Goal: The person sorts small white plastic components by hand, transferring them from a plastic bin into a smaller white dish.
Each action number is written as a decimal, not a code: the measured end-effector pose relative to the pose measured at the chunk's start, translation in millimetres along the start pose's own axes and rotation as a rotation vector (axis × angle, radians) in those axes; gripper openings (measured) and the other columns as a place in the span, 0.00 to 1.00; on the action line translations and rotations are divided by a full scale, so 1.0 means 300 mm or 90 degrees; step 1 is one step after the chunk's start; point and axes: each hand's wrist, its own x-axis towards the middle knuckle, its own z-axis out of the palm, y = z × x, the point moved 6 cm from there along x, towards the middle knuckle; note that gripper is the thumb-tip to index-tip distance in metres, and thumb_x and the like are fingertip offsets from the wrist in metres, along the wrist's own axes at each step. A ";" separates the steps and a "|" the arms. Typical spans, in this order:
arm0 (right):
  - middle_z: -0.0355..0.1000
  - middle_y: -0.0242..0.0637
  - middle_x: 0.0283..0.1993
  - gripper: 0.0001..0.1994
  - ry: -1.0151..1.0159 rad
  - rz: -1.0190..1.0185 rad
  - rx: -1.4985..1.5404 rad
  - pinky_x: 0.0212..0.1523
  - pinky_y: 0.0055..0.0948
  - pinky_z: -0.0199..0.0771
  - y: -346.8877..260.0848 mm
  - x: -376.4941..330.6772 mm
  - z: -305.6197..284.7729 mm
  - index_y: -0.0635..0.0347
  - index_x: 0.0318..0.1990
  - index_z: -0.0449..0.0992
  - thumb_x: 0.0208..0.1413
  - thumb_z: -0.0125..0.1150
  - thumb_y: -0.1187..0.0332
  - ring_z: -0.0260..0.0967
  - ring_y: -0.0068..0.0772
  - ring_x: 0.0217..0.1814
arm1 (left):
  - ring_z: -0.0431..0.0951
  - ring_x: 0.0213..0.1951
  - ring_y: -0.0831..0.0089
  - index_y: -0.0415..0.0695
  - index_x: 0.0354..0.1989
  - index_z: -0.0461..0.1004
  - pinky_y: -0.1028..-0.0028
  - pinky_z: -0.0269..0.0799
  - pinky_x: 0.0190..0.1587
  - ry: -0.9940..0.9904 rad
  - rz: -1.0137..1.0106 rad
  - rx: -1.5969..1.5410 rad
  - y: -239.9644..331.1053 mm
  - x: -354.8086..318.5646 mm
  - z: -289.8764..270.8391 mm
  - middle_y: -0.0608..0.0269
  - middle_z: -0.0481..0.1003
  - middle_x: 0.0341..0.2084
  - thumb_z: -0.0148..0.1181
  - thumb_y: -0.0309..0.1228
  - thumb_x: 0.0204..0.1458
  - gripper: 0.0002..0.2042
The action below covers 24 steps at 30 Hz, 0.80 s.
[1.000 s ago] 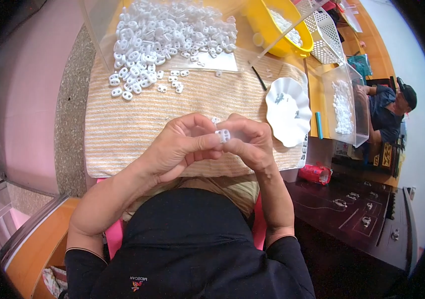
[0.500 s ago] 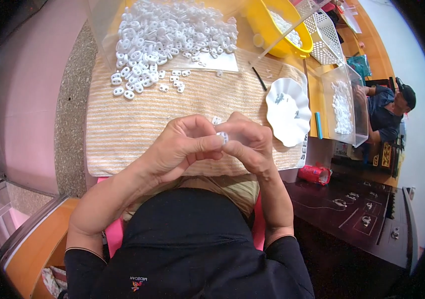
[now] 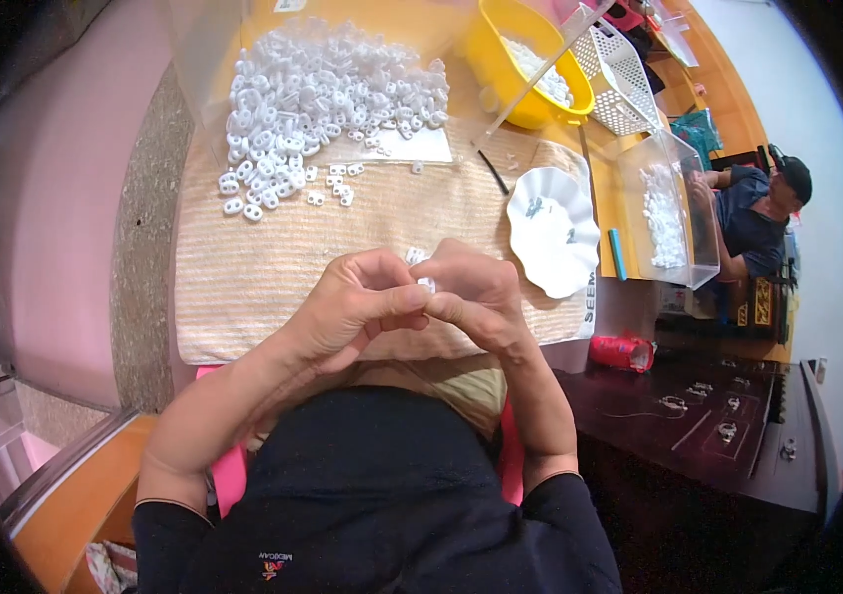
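Note:
A small white plastic piece [image 3: 426, 285] is pinched between the fingertips of both my hands, above the near half of a striped towel [image 3: 273, 257]. My left hand [image 3: 357, 305] grips it between thumb and bent forefinger. From the other side, my right hand [image 3: 478, 295] presses on it with thumb and forefinger. Fingers cover most of the piece. Just beyond them another white piece [image 3: 416, 255] shows. Farther off lies a heap of white two-hole oval pieces [image 3: 332, 94], with several small white blocks [image 3: 337, 182] in front of it.
Right of my hands sits a scalloped white dish [image 3: 545, 265], near a thin black stick [image 3: 494, 171]. Beyond are a yellow basin [image 3: 493, 74], a white perforated basket [image 3: 621, 94], a blue bar [image 3: 618, 254] and a clear box [image 3: 691, 259]. Another person [image 3: 753, 218] sits behind the box.
The whole view has shifted slightly, so the table things appear a little farther left. Both hands stay together around the white piece; the fingers have moved slightly and cover more of it.

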 end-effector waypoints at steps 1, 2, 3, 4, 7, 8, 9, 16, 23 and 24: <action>0.70 0.35 0.31 0.10 0.002 0.021 0.015 0.36 0.25 0.63 0.002 0.001 -0.001 0.66 0.39 0.79 0.49 0.67 0.73 0.65 0.26 0.34 | 0.78 0.33 0.74 0.41 0.30 0.74 0.74 0.78 0.38 -0.005 0.002 0.002 0.001 0.002 0.000 0.63 0.76 0.29 0.64 0.24 0.51 0.04; 0.70 0.35 0.31 0.10 0.004 0.017 0.011 0.36 0.25 0.63 0.000 0.001 -0.002 0.66 0.39 0.79 0.49 0.67 0.73 0.65 0.26 0.34 | 0.78 0.33 0.74 0.41 0.31 0.74 0.75 0.78 0.39 -0.003 0.002 0.007 0.003 0.003 -0.001 0.63 0.76 0.29 0.64 0.25 0.51 0.04; 0.70 0.35 0.31 0.08 0.007 0.014 0.026 0.36 0.25 0.64 0.003 0.000 -0.003 0.66 0.38 0.79 0.50 0.66 0.74 0.65 0.26 0.34 | 0.78 0.33 0.74 0.41 0.32 0.74 0.75 0.78 0.39 -0.001 0.003 0.011 0.004 0.004 -0.003 0.63 0.76 0.29 0.64 0.25 0.51 0.04; 0.69 0.35 0.32 0.07 0.010 0.011 0.043 0.37 0.25 0.64 0.007 -0.001 -0.007 0.66 0.37 0.78 0.51 0.65 0.74 0.65 0.26 0.35 | 0.78 0.33 0.74 0.41 0.32 0.74 0.75 0.78 0.39 -0.006 0.005 0.013 0.004 0.006 -0.003 0.63 0.76 0.29 0.64 0.25 0.51 0.04; 0.68 0.29 0.35 0.05 -0.016 -0.059 0.020 0.33 0.16 0.65 0.010 0.002 -0.023 0.64 0.38 0.76 0.53 0.64 0.76 0.65 0.16 0.33 | 0.78 0.33 0.75 0.41 0.32 0.74 0.75 0.78 0.39 0.001 -0.012 0.009 -0.003 0.008 -0.007 0.63 0.76 0.29 0.64 0.26 0.52 0.04; 0.68 0.29 0.35 0.05 -0.014 -0.060 0.018 0.33 0.16 0.65 0.006 0.002 -0.031 0.64 0.38 0.76 0.53 0.64 0.76 0.65 0.16 0.33 | 0.77 0.33 0.75 0.41 0.33 0.74 0.75 0.78 0.40 0.007 -0.015 0.010 -0.003 0.009 -0.009 0.62 0.76 0.31 0.63 0.26 0.52 0.04; 0.69 0.30 0.35 0.05 0.038 -0.011 0.059 0.34 0.17 0.66 0.018 0.000 -0.056 0.65 0.38 0.76 0.54 0.63 0.76 0.66 0.16 0.34 | 0.77 0.34 0.76 0.41 0.33 0.74 0.75 0.77 0.40 0.013 -0.017 0.012 -0.002 0.013 -0.009 0.61 0.76 0.33 0.63 0.26 0.53 0.04; 0.73 0.32 0.31 0.07 0.448 -0.127 -0.059 0.32 0.19 0.75 -0.057 0.019 -0.363 0.66 0.43 0.75 0.57 0.60 0.77 0.70 0.18 0.30 | 0.77 0.35 0.77 0.41 0.35 0.74 0.76 0.77 0.40 0.047 0.008 0.038 0.014 0.015 -0.014 0.53 0.76 0.41 0.63 0.27 0.53 0.06; 0.74 0.34 0.33 0.11 0.544 -0.204 -0.188 0.29 0.21 0.78 -0.140 0.087 -0.541 0.68 0.45 0.76 0.58 0.61 0.71 0.71 0.19 0.27 | 0.76 0.34 0.79 0.42 0.35 0.74 0.76 0.76 0.39 0.091 0.025 0.062 0.027 0.017 -0.031 0.55 0.76 0.40 0.63 0.27 0.52 0.05; 0.74 0.34 0.33 0.11 0.545 -0.205 -0.189 0.29 0.21 0.78 -0.147 0.095 -0.543 0.68 0.45 0.76 0.58 0.61 0.71 0.71 0.19 0.27 | 0.76 0.34 0.79 0.42 0.35 0.74 0.76 0.76 0.39 0.093 0.026 0.063 0.029 0.018 -0.032 0.56 0.77 0.39 0.63 0.27 0.52 0.05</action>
